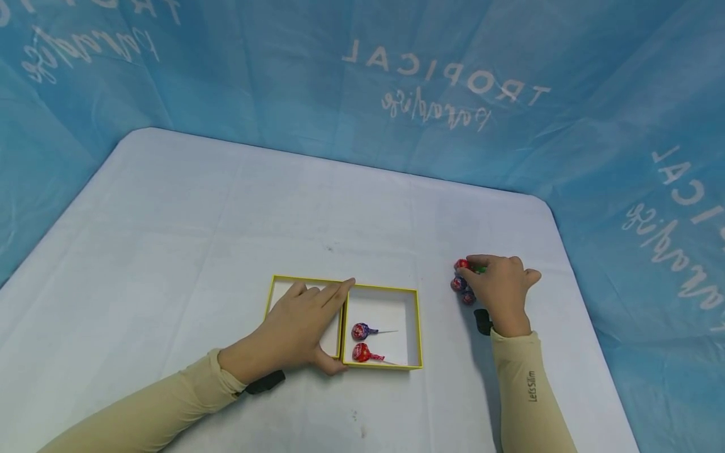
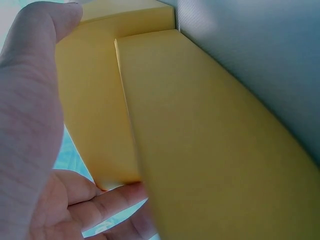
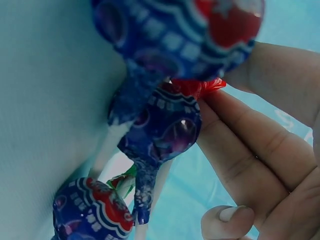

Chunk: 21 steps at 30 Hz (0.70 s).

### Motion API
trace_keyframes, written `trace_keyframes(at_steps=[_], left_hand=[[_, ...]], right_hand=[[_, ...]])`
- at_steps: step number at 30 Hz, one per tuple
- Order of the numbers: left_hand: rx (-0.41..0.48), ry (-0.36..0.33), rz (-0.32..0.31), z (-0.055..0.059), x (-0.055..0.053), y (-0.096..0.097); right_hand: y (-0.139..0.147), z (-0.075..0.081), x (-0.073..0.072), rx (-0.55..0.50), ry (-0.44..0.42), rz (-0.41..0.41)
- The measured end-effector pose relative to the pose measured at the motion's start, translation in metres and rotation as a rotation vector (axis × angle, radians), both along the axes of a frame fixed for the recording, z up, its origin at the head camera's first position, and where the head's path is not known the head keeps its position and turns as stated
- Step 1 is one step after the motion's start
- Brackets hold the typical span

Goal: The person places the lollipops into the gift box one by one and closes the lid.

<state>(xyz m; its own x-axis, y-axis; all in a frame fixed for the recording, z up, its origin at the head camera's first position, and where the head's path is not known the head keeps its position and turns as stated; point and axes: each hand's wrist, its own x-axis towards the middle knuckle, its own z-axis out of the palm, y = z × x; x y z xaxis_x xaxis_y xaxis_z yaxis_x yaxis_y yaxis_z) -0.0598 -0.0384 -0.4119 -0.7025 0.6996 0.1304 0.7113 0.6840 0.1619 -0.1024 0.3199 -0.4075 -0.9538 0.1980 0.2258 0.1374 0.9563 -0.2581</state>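
Two shallow yellow-edged boxes with white insides stand side by side. My left hand (image 1: 297, 324) spans the left box (image 1: 274, 290), thumb at the near edge and fingers at the far edge, gripping its yellow outer walls (image 2: 95, 110). In the right box (image 1: 420, 327) lie a blue lollipop (image 1: 360, 331) and a red lollipop (image 1: 361, 352), sticks pointing right. My right hand (image 1: 501, 286) is at a group of lollipops on the table. Its thumb and forefinger pinch a red-wrapped lollipop (image 3: 200, 87), partly hidden behind blue lollipops (image 3: 165, 127).
A white cloth covers the table (image 1: 187, 207). Blue printed curtains (image 1: 294, 82) hang behind and at both sides. Near my right fingers a green wrapper (image 1: 480, 270) shows among the lollipops.
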Motion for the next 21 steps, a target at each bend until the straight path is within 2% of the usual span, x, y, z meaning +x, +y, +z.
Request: trace_keyframes(at_steps=[7,21], left_hand=[[0.006,0.003,0.001,0.000,0.001,0.000],[0.016,0.013,-0.004,-0.001,0.001,-0.001]], right_hand=[[-0.002,0.001,0.000,0.001,0.000,-0.007],[-0.008,0.010,0.005,0.023,0.074,0.032]])
